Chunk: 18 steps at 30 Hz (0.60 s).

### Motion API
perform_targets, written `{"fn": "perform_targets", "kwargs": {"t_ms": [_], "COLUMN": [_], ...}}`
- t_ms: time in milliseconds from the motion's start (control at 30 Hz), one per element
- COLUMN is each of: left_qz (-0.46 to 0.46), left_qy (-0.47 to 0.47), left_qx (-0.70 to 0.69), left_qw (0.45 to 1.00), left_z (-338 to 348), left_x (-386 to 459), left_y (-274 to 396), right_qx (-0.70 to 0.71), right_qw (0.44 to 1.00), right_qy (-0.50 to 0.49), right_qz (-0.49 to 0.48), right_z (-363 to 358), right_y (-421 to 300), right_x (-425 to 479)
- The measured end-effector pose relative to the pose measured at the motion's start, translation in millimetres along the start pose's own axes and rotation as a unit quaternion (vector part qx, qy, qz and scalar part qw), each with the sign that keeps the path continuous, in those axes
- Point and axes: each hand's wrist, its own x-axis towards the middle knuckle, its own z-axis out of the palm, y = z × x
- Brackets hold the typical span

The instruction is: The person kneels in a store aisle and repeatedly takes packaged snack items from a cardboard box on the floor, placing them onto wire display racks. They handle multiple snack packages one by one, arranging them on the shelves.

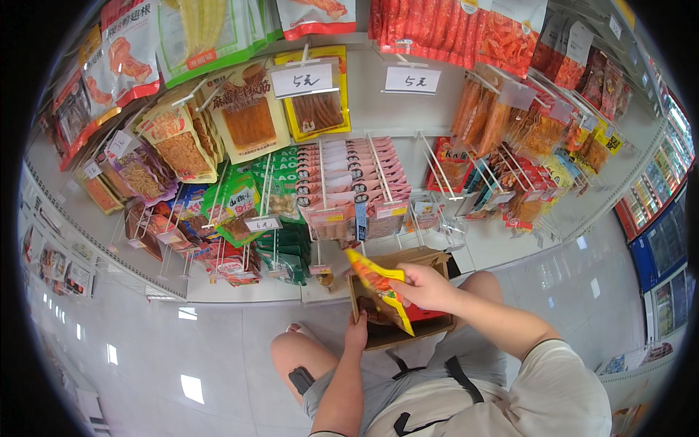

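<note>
My right hand [423, 285] grips the edge of a yellow-bordered snack packet [389, 297], which tilts over the mouth of an open cardboard box [404, 340]. The box stands between my knees, close to the foot of the shelf. At its left wall, my left hand [359, 328] holds the edge, with the fingers partly inside. Something red and some brown contents show within the box, but the packet hides much of them.
Ahead, hooks on a white shelf rack [401, 117] carry pink packets [352, 185], green packets [235, 202] and red packets [431, 27]. Bare metal hooks [437, 164] jut out at centre right. A phone-like black object [300, 379] lies on my left thigh. Drinks coolers [661, 235] stand far right.
</note>
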Motion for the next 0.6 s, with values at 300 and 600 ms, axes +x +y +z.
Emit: {"fn": "perform_targets", "kwargs": {"t_ms": [300, 600], "left_qz": [-0.03, -0.02], "left_qy": [-0.032, -0.004], "left_qx": [0.016, -0.063], "left_qw": [0.999, 0.998], "left_z": [-8.1, -2.6], "left_x": [-12.4, -5.9], "left_y": [24.9, 2.1], "right_qx": [-0.255, -0.533], "right_qw": [0.948, 0.828], "right_qy": [0.136, 0.017], "right_qz": [-0.135, -0.17], "right_z": [42.2, 76.1], "right_y": [152.6, 230.3], "right_x": [0.4, 7.7]}}
